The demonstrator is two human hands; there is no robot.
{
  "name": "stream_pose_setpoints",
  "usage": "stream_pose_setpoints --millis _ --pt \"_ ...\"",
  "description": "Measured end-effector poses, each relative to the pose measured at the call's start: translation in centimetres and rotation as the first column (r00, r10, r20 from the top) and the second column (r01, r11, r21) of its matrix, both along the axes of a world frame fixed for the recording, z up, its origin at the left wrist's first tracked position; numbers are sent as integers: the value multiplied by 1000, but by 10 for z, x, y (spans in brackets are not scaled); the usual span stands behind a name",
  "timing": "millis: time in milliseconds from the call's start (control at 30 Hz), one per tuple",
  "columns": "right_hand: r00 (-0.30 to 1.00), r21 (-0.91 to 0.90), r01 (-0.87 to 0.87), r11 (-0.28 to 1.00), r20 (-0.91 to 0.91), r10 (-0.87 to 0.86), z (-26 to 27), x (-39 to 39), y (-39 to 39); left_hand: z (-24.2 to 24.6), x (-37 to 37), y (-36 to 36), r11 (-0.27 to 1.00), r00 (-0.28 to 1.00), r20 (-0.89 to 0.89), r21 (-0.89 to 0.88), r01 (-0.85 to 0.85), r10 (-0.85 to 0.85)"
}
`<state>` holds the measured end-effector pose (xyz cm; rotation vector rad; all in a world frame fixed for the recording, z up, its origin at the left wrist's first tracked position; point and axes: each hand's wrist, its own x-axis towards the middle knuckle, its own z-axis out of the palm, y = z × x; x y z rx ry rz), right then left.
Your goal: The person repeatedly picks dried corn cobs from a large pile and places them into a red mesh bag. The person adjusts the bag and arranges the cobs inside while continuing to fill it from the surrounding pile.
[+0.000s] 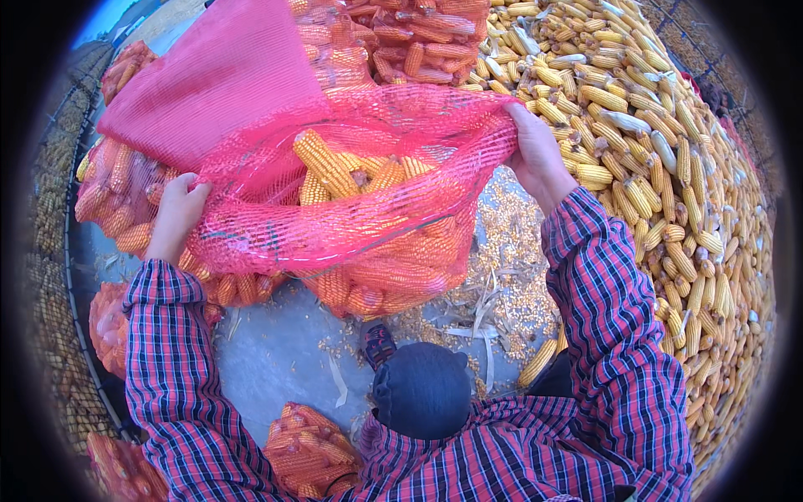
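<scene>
A pink mesh sack (351, 232) stands in front of me, its lower part bulging with dried corn cobs. My left hand (182, 210) grips the sack's rim at the left, and my right hand (536, 150) grips it at the upper right. Between them the mouth is spread wide. Inside, several yellow corn cobs (323, 163) show at the top, one leaning up above the others. A flat, folded pink mesh sack (219, 81) lies beyond the open mouth, towards the upper left.
A large heap of corn cobs (633, 150) rises on the right. Filled mesh sacks (420, 44) stand behind, at left (116, 194) and near my body (310, 448). Loose kernels (511, 251) and husks litter the grey floor (282, 357). A wire-mesh crib (56, 251) runs along the far left.
</scene>
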<state>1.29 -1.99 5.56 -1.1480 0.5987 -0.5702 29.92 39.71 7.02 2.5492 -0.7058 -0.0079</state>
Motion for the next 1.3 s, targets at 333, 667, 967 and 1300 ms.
stream_pose_setpoints --millis 333,667,967,1300 --pt "998 43 -45 998 55 43 -4 -23 -10 12 -95 -126 872 589 719 48 487 -369" --pt "976 141 -73 987 213 42 1 -36 5 -88 -76 -200 945 911 -250 99 -312 327" --pt "932 -982 -63 -177 5 -362 31 -13 16 -89 -113 -193 953 976 132 -227 199 -172" --pt "871 -778 -230 585 -433 -233 -32 44 -7 -82 -89 -188 836 943 -189 437 331 -275"
